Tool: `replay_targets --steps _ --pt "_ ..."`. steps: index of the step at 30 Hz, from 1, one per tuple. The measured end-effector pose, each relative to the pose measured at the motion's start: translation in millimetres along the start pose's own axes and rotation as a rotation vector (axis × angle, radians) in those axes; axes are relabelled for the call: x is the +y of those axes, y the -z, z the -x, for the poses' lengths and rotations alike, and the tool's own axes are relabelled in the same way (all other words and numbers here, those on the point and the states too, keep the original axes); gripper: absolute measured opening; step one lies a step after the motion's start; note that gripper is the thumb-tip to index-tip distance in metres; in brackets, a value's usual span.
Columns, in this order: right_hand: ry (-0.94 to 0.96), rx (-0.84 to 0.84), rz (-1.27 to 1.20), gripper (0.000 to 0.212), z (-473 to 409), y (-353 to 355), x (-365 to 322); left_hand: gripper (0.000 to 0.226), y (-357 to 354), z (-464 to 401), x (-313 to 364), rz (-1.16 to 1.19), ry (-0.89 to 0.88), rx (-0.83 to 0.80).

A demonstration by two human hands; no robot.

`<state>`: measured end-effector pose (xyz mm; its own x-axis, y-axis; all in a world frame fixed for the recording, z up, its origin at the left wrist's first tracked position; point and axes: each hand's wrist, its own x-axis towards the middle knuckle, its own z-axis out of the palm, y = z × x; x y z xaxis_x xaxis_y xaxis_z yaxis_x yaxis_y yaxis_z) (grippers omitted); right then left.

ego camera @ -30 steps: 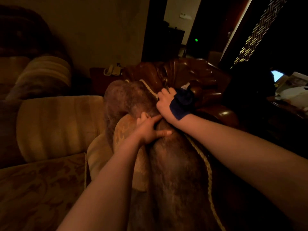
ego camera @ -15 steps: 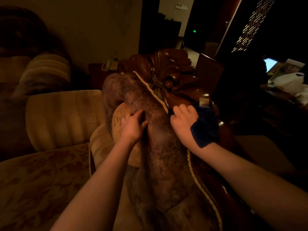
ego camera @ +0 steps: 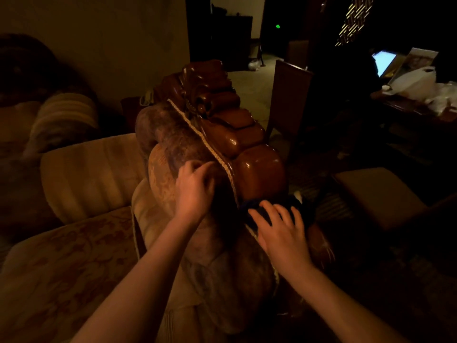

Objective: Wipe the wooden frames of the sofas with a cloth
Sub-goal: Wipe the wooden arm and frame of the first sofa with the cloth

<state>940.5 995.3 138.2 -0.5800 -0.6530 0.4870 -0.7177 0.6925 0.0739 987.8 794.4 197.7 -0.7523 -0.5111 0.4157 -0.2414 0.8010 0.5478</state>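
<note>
Scene: a dim room seen from above the armrest of a sofa, which runs from the lower centre of the frame up to the centre.
Wooden frame [ego camera: 257,169]: a glossy, carved dark-brown rail along the right side of the armrest, rising in rounded lobes toward the upper centre.
Cord trim [ego camera: 197,131]: a pale twisted cord running between the wood and the worn padded upholstery [ego camera: 170,144] to its left.
Cloth [ego camera: 257,214]: dark blue, bunched on the wooden frame just below the largest lobe, right of centre.
Right hand [ego camera: 282,233]: lies palm-down on the cloth, fingers spread and nearly straight, pressing it against the wood.
Left hand [ego camera: 195,189]: rests on the padded upholstery just left of the cord, at centre; fingers curl loosely onto the fabric, holding nothing that can be made out.
Seat cushion [ego camera: 61,263]: patterned, lower left of the frame.
Back cushions [ego camera: 89,169]: striped, at left.
Wooden chair [ego camera: 289,92]: stands beyond the armrest, right of centre.
Lit screen [ego camera: 383,61]: upper right, beside a white plastic bag [ego camera: 415,82] on a dark table.
</note>
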Motion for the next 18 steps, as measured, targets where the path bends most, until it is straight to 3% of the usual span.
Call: replay_targets --steps 4,7,9,14,18 --pt "-0.122 0.027 -0.153 0.054 -9.4 0.4 1.7 0.041 -2.9 8.5 25.5 -0.073 0.007 -0.008" --pt "-0.072 0.132 -0.413 0.037 -46.6 0.2 7.1 0.047 -2.9 1.7 47.2 -0.081 0.009 -0.02" --pt "-0.011 0.156 -0.475 0.035 -75.2 2.5 5.0 0.052 -3.1 -7.9 59.7 0.063 0.049 -0.046" --pt "-0.06 0.015 -0.55 0.044 -146.6 20.9 2.5 0.059 -1.3 -25.8 86.9 0.415 0.272 -0.075" --pt "-0.212 -0.143 -0.684 0.064 -176.5 23.7 26.4 0.061 13.8 -15.2 96.3 0.286 0.256 -0.025"
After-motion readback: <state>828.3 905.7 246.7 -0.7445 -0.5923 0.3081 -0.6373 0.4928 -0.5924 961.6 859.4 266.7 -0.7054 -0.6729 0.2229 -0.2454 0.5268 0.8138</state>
